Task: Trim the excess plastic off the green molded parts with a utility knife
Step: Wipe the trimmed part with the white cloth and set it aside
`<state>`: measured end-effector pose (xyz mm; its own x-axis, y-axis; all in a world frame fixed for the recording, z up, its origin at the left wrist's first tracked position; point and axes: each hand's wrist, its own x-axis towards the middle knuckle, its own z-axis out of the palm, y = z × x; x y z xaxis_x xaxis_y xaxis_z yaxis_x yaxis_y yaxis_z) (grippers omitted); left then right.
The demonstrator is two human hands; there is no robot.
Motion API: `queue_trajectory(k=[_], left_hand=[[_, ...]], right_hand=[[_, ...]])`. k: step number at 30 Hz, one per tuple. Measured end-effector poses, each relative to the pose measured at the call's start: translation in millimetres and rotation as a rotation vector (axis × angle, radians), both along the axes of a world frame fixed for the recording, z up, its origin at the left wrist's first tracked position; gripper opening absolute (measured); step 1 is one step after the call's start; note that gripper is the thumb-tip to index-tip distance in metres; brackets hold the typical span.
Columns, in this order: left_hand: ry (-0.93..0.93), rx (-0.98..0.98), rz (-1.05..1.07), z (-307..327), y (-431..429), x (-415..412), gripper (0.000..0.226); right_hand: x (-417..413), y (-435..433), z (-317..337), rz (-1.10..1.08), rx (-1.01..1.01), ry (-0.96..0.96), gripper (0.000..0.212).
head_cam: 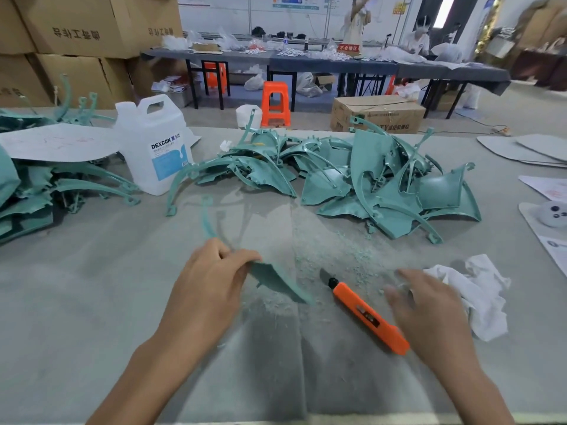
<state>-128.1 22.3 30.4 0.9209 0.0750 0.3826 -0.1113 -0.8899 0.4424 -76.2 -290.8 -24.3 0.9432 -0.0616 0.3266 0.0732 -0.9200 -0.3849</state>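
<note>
Pinched between the thumb and fingers of the left hand (211,271) is one green molded part (276,279), gripped at its upper corner. The flat, pointed panel of that part slopes down toward 4 o'clock, its tip over the grey table cover (92,302); whether the tip touches cannot be told. A thin curved rib is seen rising from behind the knuckles toward 12 o'clock, blurred along its length.

At 3 o'clock from the held part, the orange utility knife (368,315) is laid flat on the cover, blade end toward 10 o'clock, with a short length of blade exposed. The right hand (429,314) is held above and just beside the knife's rear end, fingers loosely spread and blurred; nothing is grasped in it. A crumpled white cloth (472,299) is found just past that hand at 3 o'clock.

Between the two hands, and up toward 12 o'clock, pale green shavings (337,250) are scattered across the cover.

Farther out at 12 to 1 o'clock, a loose pile of green parts (368,179) is heaped, its pointed corners and hooked ribs jutting outward. A second stack of green pieces (36,191) is set at 9 to 10 o'clock against the left edge of view, beside a white plastic jug (153,145). Open cover is left at 8 o'clock, and along the near table edge beneath both forearms.
</note>
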Motion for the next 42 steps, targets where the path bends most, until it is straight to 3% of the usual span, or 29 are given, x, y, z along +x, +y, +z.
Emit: queue_trajectory(k=[2, 5, 8, 10, 12, 15, 17, 19, 22, 24, 26, 28, 30, 34, 36, 39, 42], left_hand=[[0.122, -0.065, -0.041, -11, 3, -5, 0.027], [0.261, -0.38, -0.024, -22, 7, -16, 0.033], [0.297, -0.652, 0.055, -23, 13, -21, 0.044], [0.336, -0.74, 0.131, -25, 12, -22, 0.04], [0.323, -0.74, 0.189, -26, 7, -24, 0.019], [0.367, -0.949, 0.228, -36, -1, -25, 0.068], [0.394, -1.148, 0.202, -42, -2, -25, 0.062], [0.415, -1.369, 0.123, -40, -7, -24, 0.047], [0.431, -1.599, 0.002, -27, -30, -26, 0.043], [0.438, -1.702, -0.131, -17, -52, -29, 0.039], [0.497, -1.78, -0.219, -7, -68, -30, 0.037], [0.577, -1.86, -0.22, 1, -70, -32, 0.059], [0.569, -1.932, -0.199, 5, -64, -34, 0.073], [0.488, -1.968, -0.146, 8, -58, -42, 0.066], [0.447, -1.97, -0.203, 9, -60, -46, 0.061], [0.397, -1.937, -0.261, 10, -62, -49, 0.054], [0.379, -1.914, -0.246, 14, -67, -43, 0.063]], right_hand=[[15, -29, 6, -0.145, -0.053, -0.063, 0.034], [31, -70, 4, -0.314, -0.032, 0.164, 0.051], [33, -85, -10, -0.296, 0.004, 0.388, 0.062], [29, -85, -20, -0.283, 0.046, 0.327, 0.065], [26, -84, -22, -0.304, 0.105, 0.304, 0.066], [19, -79, -13, -0.26, 0.157, 0.297, 0.044], [7, -64, 4, -0.199, 0.198, 0.184, 0.011], [-4, -38, 24, -0.094, 0.187, 0.054, 0.016], [-23, 17, 45, 0.158, 0.26, -0.147, 0.023], [-38, 63, 47, 0.311, 0.361, -0.131, 0.037], [-60, 108, 41, 0.449, 0.487, -0.084, 0.045], [-80, 139, 34, 0.538, 0.578, -0.087, 0.041], [-91, 150, 31, 0.581, 0.668, -0.075, 0.049], [-86, 147, 35, 0.68, 0.554, -0.191, 0.044], [-67, 137, 37, 0.607, 0.475, -0.278, 0.035], [-48, 124, 42, 0.429, 0.554, -0.165, 0.022], [-70, 139, 39, 0.476, 0.46, -0.269, 0.03]])
